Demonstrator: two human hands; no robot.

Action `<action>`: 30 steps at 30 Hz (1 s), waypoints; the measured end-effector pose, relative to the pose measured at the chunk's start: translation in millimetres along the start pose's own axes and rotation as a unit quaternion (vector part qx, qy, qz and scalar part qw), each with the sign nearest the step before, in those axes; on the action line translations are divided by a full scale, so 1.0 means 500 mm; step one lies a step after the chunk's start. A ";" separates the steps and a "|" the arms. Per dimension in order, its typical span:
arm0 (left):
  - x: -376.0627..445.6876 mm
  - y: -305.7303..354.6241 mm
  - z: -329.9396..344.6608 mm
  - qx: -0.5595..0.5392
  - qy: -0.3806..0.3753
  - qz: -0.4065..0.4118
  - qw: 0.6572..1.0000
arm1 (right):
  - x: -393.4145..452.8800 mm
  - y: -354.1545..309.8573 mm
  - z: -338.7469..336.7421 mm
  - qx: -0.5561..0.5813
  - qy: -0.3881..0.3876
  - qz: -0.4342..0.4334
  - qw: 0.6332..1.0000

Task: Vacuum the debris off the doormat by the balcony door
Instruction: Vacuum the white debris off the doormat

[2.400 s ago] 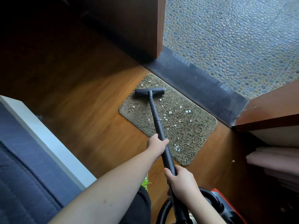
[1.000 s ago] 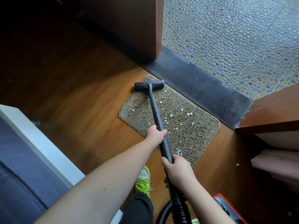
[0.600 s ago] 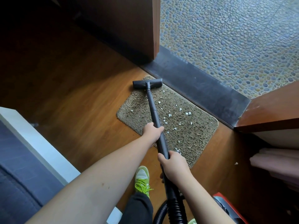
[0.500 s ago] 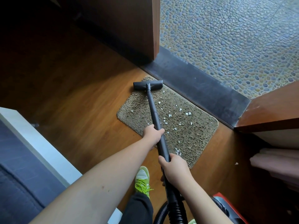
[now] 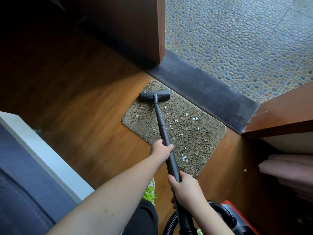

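A brown shaggy doormat [image 5: 199, 143] lies on the wooden floor against the dark door sill. Small white debris bits [image 5: 176, 120] are scattered across its middle, with a clump [image 5: 184, 158] near the front edge. The black vacuum floor head [image 5: 154, 95] sits on the mat's far left end. Its black wand [image 5: 162, 128] runs back toward me. My left hand [image 5: 160, 150] grips the wand at mid-length. My right hand [image 5: 184, 187] grips it lower down, near the hose.
The dark sill [image 5: 211, 94] and pebbled balcony floor [image 5: 245, 39] lie beyond the mat. A wooden door edge [image 5: 160, 31] stands at left, a wooden ledge [image 5: 279, 116] at right. The red vacuum body [image 5: 237, 217] and hose sit by my green shoe [image 5: 149, 192]. A white-edged sofa [image 5: 33, 158] is at left.
The floor head has slid back from the mat's far edge a little toward me. Both hands keep their grip on the wand; the view shifted slightly.
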State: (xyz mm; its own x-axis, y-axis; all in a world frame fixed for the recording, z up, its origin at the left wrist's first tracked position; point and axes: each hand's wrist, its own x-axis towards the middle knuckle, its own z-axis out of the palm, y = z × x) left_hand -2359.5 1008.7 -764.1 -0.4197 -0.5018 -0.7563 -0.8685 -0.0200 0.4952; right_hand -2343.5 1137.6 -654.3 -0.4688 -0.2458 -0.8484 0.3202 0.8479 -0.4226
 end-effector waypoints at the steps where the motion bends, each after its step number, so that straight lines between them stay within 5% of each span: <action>1: -0.006 -0.002 0.001 0.006 -0.001 -0.002 1.000 | -0.004 0.001 -0.001 -0.001 -0.002 0.003 1.000; 30: -0.021 -0.023 -0.023 -0.001 0.010 -0.023 1.000 | -0.011 0.009 0.027 -0.032 0.009 -0.009 0.999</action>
State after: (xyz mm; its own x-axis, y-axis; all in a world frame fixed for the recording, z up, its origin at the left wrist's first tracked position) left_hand -2342.0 1004.1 -756.8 -0.3742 -0.5174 -0.7696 -0.8865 -0.0442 0.4607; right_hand -2328.3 1136.4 -655.6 -0.4890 -0.2540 -0.8345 0.2581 0.8717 -0.4166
